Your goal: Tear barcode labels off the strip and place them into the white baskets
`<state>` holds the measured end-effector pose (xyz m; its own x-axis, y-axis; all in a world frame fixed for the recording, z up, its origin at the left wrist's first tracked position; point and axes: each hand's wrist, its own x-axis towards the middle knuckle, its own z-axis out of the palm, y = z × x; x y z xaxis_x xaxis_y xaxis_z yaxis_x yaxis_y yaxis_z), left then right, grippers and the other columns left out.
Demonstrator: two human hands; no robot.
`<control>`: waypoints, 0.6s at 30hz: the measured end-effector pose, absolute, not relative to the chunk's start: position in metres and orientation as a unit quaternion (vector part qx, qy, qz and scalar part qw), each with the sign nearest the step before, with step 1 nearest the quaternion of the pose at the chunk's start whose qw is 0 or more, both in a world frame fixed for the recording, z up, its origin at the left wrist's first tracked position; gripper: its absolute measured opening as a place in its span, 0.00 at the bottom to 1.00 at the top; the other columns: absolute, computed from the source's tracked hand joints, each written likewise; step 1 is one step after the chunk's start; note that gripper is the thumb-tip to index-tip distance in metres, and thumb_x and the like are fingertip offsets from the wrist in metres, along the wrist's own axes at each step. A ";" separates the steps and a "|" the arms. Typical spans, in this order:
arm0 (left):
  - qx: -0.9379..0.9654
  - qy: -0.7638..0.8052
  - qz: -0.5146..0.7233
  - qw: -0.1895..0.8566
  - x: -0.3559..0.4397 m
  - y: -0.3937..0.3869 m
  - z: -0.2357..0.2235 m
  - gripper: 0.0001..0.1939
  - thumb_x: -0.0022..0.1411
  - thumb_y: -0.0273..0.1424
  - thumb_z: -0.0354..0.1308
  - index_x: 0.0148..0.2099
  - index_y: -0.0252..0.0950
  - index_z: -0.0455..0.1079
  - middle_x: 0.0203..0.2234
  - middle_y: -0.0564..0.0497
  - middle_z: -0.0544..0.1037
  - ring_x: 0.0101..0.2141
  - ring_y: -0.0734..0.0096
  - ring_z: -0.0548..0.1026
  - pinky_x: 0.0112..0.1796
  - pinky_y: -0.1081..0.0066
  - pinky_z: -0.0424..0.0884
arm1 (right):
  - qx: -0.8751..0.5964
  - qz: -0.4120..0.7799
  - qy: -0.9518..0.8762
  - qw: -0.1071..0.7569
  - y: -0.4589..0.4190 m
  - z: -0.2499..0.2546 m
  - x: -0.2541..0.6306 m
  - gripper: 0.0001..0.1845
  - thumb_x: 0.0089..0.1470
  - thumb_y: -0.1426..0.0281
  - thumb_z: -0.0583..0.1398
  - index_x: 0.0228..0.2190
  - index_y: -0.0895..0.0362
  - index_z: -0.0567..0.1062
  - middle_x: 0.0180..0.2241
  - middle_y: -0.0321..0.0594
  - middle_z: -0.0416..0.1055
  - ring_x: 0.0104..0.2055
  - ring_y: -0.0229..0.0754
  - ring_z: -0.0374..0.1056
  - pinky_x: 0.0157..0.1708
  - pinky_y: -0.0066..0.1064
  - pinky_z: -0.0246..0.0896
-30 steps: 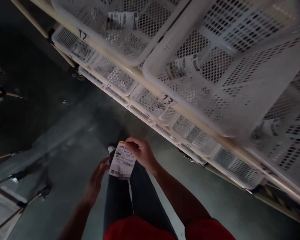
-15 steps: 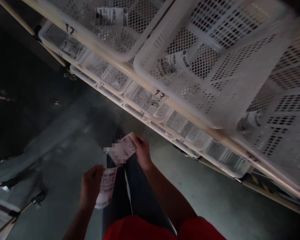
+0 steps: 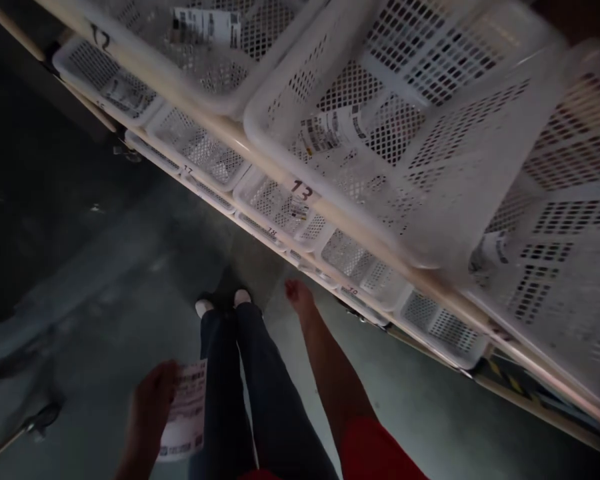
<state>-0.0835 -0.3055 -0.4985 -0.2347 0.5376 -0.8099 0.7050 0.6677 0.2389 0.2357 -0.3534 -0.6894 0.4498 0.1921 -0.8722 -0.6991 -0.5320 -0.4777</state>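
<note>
Fingers of the left hand [image 3: 150,403] are pinched on the upper left edge of a white rectangular paper-like label with dark print [image 3: 187,410], at seven o'clock in view, beside the dark blue trousers [image 3: 267,387]. Right hand [image 3: 299,297] at six o'clock, nearer centre, fingers curled in; no item visible there, can't tell if they close on something small. Main risk: label slips and drops to the grey floor [image 3: 400,383], since the hold looks to be on one side only. Tight pinch could crease it or smudge print; fingers overlap the left part, so a code or line could get covered and misread. Dim light and blur make misreading likelier. Right hand looks near the lower white perforated baskets [image 3: 347,257], so a quick swing could knock a rim; depth unclear. Similar labels lie in the big white perforated basket marked 13 [image 3: 445,213] at two o'clock, easy to mix up if put together. Label look: bowed, not flat, pale lower part, bar-like marks near top, small dark square code at its five o'clock corner, text too blurred to read.
</note>
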 end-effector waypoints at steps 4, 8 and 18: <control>0.405 0.770 -0.092 0.484 -0.059 -0.315 -0.495 0.25 0.51 0.55 0.48 0.22 0.38 0.60 0.16 0.53 0.59 0.20 0.70 0.60 0.20 0.72 0.54 | -0.623 0.626 0.078 0.462 -0.347 -0.638 0.174 0.19 0.60 0.56 0.54 0.36 0.61 0.71 0.30 0.37 0.71 0.25 0.33 0.66 0.22 0.25 0.61; 0.451 0.763 -0.068 0.458 -0.040 -0.328 -0.485 0.23 0.56 0.51 0.46 0.24 0.37 0.62 0.16 0.52 0.62 0.21 0.69 0.61 0.22 0.72 0.56 | -0.489 0.760 -0.061 0.423 -0.377 -0.561 0.111 0.22 0.41 0.52 0.67 0.31 0.57 0.76 0.26 0.37 0.72 0.27 0.39 0.68 0.25 0.29 0.62; 0.645 0.665 0.008 0.376 -0.091 -0.406 -0.488 0.19 0.38 0.30 0.56 0.38 0.37 0.66 0.31 0.47 0.69 0.31 0.61 0.66 0.32 0.66 0.59 | -0.491 0.746 -0.034 0.448 -0.510 -0.538 0.042 0.27 0.29 0.55 0.72 0.28 0.59 0.72 0.25 0.34 0.68 0.27 0.36 0.66 0.25 0.27 0.60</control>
